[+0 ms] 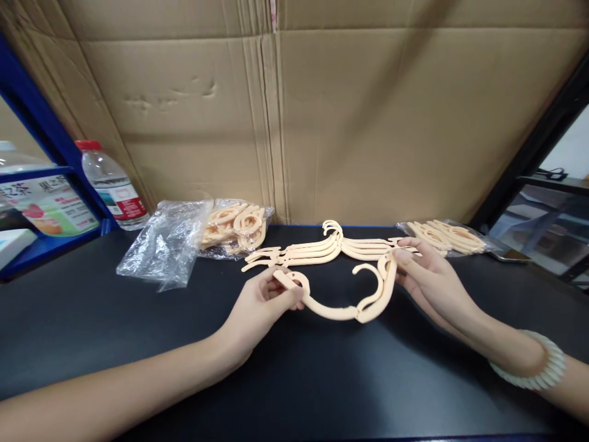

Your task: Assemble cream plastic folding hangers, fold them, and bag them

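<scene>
Folding hanger (358, 314), pale and jointed, was held over the near middle of the dark counter (322, 387), gripped at both ends. The left hand (269, 301) had its thumb and fingers closed round the tip of one arm; the right hand (426, 273) pinched the other, its fingers likewise closed. From where I stood, this one looked about half opened: its arms were spread, but its hook lay close along the right arm. At twelve o'clock, just beyond it, several hangers (317, 253) lay nested, fully spread, hooks out, so those looked done. Folded ones remained in plastic, a bagged bundle (239, 227) at ten o'clock and another packet (446, 237) at two. A crumpled clear bag (163, 242) sat farther round, between nine and ten.
</scene>
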Available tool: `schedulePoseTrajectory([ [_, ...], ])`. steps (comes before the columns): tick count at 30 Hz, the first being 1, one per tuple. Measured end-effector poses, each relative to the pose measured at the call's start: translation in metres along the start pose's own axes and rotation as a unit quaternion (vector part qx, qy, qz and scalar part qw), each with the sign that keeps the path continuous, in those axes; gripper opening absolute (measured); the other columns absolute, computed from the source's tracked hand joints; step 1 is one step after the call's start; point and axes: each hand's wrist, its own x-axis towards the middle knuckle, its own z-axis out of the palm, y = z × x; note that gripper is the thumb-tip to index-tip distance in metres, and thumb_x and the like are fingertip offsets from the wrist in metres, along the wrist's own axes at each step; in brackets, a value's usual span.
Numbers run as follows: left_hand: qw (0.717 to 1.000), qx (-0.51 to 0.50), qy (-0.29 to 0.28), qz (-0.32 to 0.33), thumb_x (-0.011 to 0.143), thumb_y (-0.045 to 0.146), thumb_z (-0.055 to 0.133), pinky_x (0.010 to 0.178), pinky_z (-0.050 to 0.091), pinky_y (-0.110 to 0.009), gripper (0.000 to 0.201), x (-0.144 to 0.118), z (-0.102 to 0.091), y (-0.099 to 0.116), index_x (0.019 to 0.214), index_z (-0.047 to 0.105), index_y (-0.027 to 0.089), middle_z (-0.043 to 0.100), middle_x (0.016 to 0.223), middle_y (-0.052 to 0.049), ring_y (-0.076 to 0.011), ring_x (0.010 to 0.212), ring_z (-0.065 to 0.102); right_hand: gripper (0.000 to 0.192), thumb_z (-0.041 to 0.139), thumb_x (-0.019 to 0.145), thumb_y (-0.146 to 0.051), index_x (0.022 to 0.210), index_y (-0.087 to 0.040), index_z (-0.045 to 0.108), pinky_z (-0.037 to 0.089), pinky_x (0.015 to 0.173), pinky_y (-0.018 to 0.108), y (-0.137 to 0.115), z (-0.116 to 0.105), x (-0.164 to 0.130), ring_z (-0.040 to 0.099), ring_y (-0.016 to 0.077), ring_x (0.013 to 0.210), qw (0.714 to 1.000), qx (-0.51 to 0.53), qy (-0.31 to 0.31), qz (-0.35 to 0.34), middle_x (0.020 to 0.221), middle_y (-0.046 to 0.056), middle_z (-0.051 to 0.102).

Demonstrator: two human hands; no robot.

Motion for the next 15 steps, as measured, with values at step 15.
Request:
schedulePoseTrajectory([
  [15,1.0,0.011,-0.022,-0.005,0.076,0.035,0.074,0.06,0.053,-0.024,0.026,-0.006,0.007,0.002,0.091,0.064,0.015,0.066,0.078,-0.003,-0.0146,0.069,0.063,0.025,0.057,0.092,-0.031,0.115,-0.022,0.06,0.056,0.082,0.036,-0.015,0.025,-0.033,0.064,0.0167,0.09,0.941,-0.057,-0.334,0.016,0.11,0.008,0.063],
])
